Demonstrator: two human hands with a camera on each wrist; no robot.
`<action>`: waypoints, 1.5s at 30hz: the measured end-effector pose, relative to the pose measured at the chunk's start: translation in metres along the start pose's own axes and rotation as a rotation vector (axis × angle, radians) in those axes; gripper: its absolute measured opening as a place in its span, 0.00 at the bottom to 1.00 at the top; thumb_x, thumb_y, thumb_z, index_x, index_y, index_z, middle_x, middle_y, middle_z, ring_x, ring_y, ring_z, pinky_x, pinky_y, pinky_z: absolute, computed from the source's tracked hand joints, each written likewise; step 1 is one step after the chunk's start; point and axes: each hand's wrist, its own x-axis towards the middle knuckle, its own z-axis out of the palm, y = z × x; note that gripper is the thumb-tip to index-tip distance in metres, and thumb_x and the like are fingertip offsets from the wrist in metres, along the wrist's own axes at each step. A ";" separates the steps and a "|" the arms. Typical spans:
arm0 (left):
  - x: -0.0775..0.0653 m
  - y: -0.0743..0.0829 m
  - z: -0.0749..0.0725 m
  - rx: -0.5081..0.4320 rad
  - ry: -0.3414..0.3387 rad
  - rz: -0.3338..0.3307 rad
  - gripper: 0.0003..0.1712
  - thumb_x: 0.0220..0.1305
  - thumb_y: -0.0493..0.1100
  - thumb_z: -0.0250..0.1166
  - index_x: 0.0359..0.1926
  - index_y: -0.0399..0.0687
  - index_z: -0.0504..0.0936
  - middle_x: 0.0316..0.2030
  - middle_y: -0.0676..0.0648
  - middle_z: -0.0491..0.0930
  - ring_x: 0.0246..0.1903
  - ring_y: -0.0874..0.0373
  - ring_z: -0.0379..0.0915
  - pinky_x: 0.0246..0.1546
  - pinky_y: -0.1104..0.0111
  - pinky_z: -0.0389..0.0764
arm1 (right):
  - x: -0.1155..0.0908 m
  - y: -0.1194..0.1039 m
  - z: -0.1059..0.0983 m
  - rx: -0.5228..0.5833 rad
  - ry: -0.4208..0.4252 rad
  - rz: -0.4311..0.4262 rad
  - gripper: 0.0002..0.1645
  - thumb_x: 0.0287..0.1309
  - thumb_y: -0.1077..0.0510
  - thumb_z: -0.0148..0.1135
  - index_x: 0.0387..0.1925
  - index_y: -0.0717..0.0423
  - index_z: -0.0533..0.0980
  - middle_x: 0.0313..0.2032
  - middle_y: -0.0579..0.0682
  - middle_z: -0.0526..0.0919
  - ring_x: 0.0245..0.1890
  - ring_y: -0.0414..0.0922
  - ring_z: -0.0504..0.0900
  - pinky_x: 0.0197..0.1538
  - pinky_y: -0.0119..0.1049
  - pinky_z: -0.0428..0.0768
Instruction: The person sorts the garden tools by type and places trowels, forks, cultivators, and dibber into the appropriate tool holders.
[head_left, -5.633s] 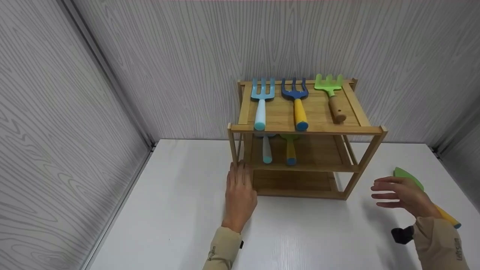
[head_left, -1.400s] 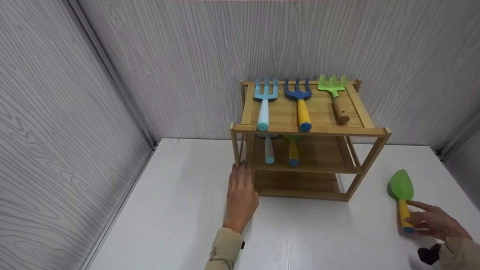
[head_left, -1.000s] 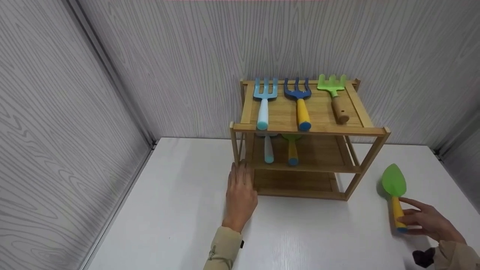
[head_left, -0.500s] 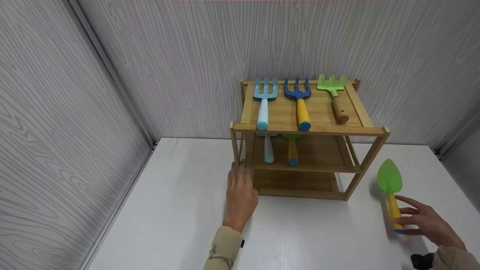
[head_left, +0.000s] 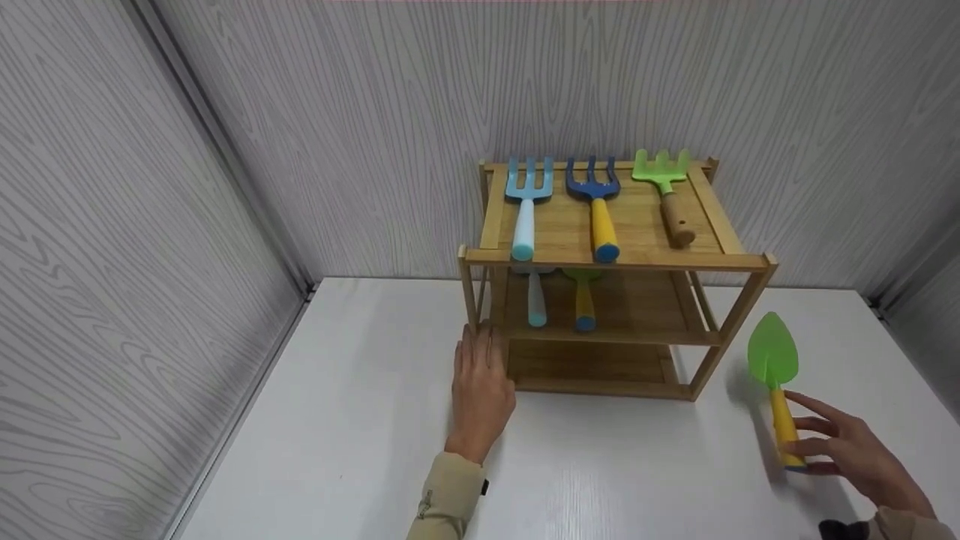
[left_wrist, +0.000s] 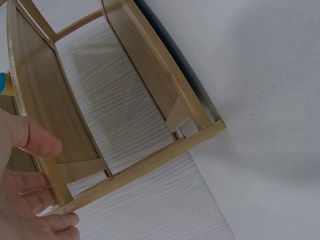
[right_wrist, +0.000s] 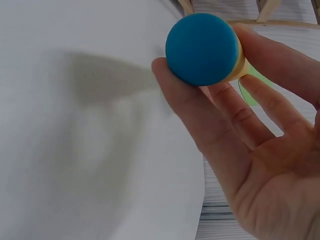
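My right hand [head_left: 855, 450] pinches a toy garden trowel by the butt of its yellow handle [head_left: 784, 427]. The trowel's green blade [head_left: 773, 349] points away, raised over the white table, and its shadow falls beside it. Up close in the right wrist view, the blue end cap [right_wrist: 202, 49] sits between thumb and fingers. My left hand [head_left: 481, 394] grips the wooden shelf rack [head_left: 630, 259] at its front left post; the left wrist view shows the thumb [left_wrist: 42, 140] and fingers on either side of the wood.
On the rack's top lie a light blue hand fork [head_left: 525, 217], a navy fork with yellow handle [head_left: 600, 217] and a green rake with wooden handle [head_left: 673, 210]. The middle shelf holds two tools, one pale-handled [head_left: 536, 300], one yellow-handled [head_left: 584, 304]. Grey wood-grain panels [head_left: 375, 135] enclose the table.
The trowel lay on the table at the right; my right hand took its handle, turned it upright-pointing and lifted it, moving left toward the rack. My left hand stayed on the rack.
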 end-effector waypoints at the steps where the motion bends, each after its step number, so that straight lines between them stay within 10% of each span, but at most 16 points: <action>1: 0.000 0.000 0.000 -0.002 0.003 0.001 0.37 0.57 0.31 0.68 0.67 0.29 0.68 0.67 0.32 0.67 0.69 0.33 0.59 0.67 0.46 0.65 | -0.001 0.000 0.001 0.008 0.000 -0.004 0.54 0.60 0.64 0.69 0.80 0.55 0.49 0.57 0.66 0.74 0.44 0.44 0.81 0.46 0.50 0.85; 16: -0.001 -0.002 0.002 0.025 0.017 0.030 0.37 0.57 0.32 0.69 0.67 0.29 0.68 0.66 0.32 0.67 0.69 0.33 0.59 0.67 0.46 0.65 | -0.006 0.001 0.010 -0.002 0.028 -0.007 0.53 0.56 0.65 0.69 0.77 0.48 0.53 0.57 0.61 0.78 0.43 0.45 0.82 0.45 0.47 0.85; 23: -0.001 -0.002 0.002 0.006 0.025 0.016 0.37 0.56 0.31 0.69 0.67 0.30 0.69 0.66 0.33 0.68 0.69 0.33 0.59 0.67 0.46 0.65 | -0.014 0.002 0.018 0.051 0.022 -0.011 0.45 0.56 0.63 0.70 0.61 0.11 0.68 0.59 0.60 0.78 0.44 0.44 0.84 0.46 0.45 0.85; 35: 0.000 0.000 0.001 0.015 -0.007 0.010 0.37 0.58 0.33 0.69 0.68 0.30 0.68 0.67 0.33 0.67 0.70 0.33 0.59 0.68 0.47 0.64 | -0.022 0.004 0.030 0.034 0.030 -0.046 0.43 0.57 0.63 0.70 0.58 0.10 0.69 0.60 0.62 0.78 0.44 0.45 0.83 0.45 0.44 0.85; 45: -0.001 0.000 0.000 -0.004 -0.018 0.002 0.36 0.58 0.32 0.69 0.67 0.29 0.68 0.67 0.33 0.66 0.70 0.33 0.58 0.69 0.46 0.62 | -0.027 0.000 0.037 0.058 0.009 -0.131 0.43 0.56 0.65 0.70 0.59 0.13 0.73 0.50 0.41 0.83 0.44 0.44 0.82 0.45 0.43 0.85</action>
